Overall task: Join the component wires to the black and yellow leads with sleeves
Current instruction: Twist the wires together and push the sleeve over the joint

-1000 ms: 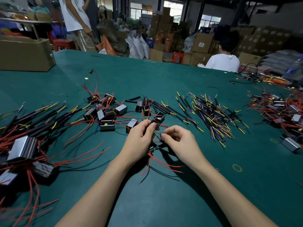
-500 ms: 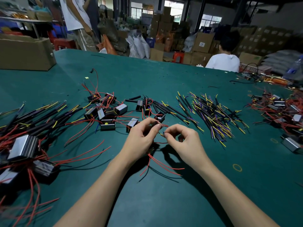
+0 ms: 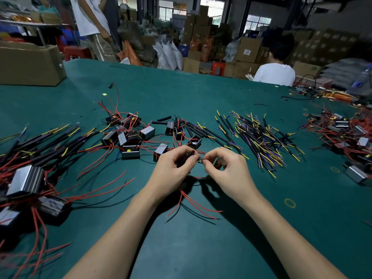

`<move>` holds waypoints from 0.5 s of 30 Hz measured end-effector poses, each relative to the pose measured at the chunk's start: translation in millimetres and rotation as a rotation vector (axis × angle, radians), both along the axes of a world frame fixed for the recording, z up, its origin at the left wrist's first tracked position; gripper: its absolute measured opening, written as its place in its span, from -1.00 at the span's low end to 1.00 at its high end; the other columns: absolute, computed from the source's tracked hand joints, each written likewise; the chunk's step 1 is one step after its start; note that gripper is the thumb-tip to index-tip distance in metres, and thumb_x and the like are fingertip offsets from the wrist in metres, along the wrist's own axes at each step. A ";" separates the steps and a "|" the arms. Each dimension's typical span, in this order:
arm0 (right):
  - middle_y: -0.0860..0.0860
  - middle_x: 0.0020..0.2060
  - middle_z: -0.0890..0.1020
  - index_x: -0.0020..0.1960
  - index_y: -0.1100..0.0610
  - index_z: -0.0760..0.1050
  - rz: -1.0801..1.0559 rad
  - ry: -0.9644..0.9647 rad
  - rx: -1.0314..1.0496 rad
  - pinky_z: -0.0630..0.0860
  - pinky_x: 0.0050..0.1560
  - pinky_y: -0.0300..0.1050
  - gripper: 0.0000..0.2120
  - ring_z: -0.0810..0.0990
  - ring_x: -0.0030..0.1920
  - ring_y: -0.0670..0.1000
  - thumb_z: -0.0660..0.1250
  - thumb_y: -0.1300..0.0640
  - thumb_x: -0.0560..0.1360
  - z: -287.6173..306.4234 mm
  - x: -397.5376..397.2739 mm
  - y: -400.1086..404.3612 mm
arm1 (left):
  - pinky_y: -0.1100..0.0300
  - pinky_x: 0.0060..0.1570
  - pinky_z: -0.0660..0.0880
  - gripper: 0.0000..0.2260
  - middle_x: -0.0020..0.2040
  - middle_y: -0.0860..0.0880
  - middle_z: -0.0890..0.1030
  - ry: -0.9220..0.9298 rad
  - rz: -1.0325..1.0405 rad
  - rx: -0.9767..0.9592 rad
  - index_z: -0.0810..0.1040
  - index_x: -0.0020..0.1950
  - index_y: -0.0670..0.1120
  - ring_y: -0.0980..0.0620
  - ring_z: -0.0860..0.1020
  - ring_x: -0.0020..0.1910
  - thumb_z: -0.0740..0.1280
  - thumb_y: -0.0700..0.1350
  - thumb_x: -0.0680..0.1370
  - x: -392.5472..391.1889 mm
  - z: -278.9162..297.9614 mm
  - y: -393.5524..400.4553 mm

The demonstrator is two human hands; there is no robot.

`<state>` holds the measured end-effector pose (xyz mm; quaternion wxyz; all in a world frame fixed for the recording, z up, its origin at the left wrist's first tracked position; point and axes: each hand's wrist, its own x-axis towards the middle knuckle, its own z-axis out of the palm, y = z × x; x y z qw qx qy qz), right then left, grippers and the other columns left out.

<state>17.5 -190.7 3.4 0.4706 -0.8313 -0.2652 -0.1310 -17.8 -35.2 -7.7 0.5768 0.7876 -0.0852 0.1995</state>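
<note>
Both hands had closed together; left hand (image 3: 174, 170) pinched a black sleeved lead (image 3: 190, 154), right hand (image 3: 226, 170) fingers pinched a wire end above the tabletop (image 3: 201, 248); the tiny joint could slip apart

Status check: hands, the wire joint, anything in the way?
Left hand grips a black sleeve. Right hand pinches wire ends at it. Joint unfinished; red wires trail below. Nothing blocking.
</note>
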 end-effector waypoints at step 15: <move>-0.01 -0.32 0.46 -0.18 0.11 0.59 0.098 0.182 0.138 0.32 -0.39 -0.32 -0.90 0.35 -0.41 -0.13 0.39 0.27 0.47 4.6 -1.3 -0.8 | 0.19 -0.32 0.38 -0.90 -0.43 0.06 0.47 -0.020 0.013 0.009 0.55 -0.14 -0.11 0.07 0.40 -0.41 0.30 -0.23 0.57 -0.6 0.5 -0.8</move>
